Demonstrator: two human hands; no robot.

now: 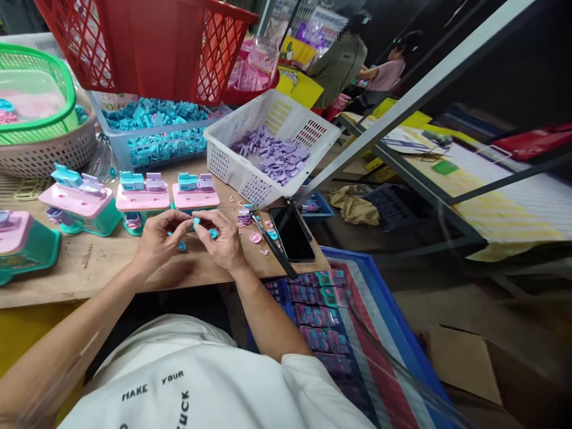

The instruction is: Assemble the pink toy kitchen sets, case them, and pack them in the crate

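Between the fingertips of my left hand [163,237] and my right hand [220,239] is a small turquoise plastic piece [195,221]. Both hands are closed in a pinch on it, just above the wooden table [111,268]. Small blue round pieces [181,245] lie on the wood under the hands. Behind them stands a row of pink and teal plastic toys [195,193] with blue and purple parts on top. Another such toy [143,199] is just behind my left hand. Loose pink and blue bits [256,238] are scattered right of my right hand.
A black-handled tool [279,253] and a phone [292,235] lie near the table's right edge. At the back are a white basket of purple pieces [272,155], a bin of blue pieces [156,128] and a red basket [152,47]. Two people sit far behind.
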